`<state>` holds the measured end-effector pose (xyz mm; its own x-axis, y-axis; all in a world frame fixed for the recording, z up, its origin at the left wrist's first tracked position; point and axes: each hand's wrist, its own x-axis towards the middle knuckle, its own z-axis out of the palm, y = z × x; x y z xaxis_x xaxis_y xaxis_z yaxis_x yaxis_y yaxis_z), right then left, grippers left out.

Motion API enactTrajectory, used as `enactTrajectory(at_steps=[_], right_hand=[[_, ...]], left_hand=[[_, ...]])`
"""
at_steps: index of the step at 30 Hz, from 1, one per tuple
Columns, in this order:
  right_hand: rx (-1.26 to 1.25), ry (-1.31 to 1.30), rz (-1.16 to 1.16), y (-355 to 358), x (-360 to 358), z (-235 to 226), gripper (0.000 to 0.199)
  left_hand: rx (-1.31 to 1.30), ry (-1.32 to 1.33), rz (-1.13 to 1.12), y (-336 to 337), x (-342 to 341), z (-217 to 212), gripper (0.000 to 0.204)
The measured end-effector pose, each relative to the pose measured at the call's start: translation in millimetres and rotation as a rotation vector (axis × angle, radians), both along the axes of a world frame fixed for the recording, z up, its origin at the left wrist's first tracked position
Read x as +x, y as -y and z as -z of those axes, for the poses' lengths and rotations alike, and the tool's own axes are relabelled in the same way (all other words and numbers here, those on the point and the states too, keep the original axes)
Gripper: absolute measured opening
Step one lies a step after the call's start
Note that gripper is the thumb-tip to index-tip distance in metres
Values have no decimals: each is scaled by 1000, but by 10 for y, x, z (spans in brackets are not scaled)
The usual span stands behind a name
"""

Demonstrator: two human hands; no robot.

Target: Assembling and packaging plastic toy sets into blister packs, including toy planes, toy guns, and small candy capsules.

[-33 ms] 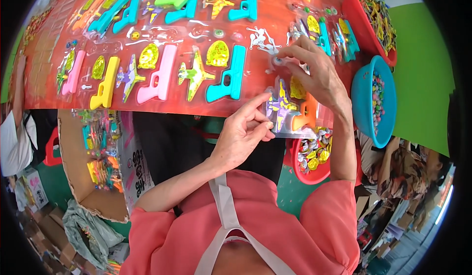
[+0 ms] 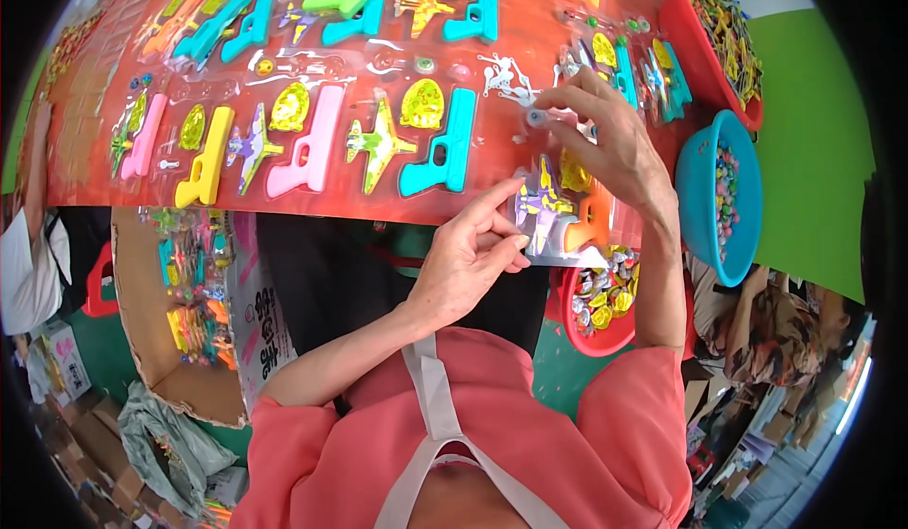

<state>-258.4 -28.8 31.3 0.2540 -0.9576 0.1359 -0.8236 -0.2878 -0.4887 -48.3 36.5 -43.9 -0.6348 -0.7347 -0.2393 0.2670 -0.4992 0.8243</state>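
My left hand (image 2: 468, 259) is at the left edge of a clear plastic blister tray (image 2: 594, 256) at the table's near edge, thumb and fingers closed on it. In the tray lie a purple and yellow toy plane (image 2: 542, 207), an orange toy gun (image 2: 592, 219) and a yellow oval piece (image 2: 573, 169), partly hidden by my right hand (image 2: 610, 136). That hand reaches over the tray's far end, thumb and index finger pinching a small round pale piece with a dark centre (image 2: 536, 117). Just beyond are thin white plastic parts (image 2: 506, 79).
Filled trays with toy guns, such as a teal one (image 2: 440, 141) and a pink one (image 2: 307, 141), cover the red table. At right stand a blue basin (image 2: 695, 198) of small beads and a red basin (image 2: 676, 18); another red basin (image 2: 605, 342) sits below. A cardboard box (image 2: 189, 392) stands lower left.
The view has shifted very slightly. The small round piece at my right fingertips shows a little more plainly; both hands keep nearly the same places.
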Motion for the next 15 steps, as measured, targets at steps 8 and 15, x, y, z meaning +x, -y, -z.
enactTrajectory(at_steps=[8, 15], right_hand=[[-76, -23, 32, 381, 38, -313, 22], [-41, -616, 670, -727, -2159, -579, 25]], left_hand=[[-86, 90, 82, -106, 296, -234, 62], [-10, 104, -109, -309, 999, 17, 40]])
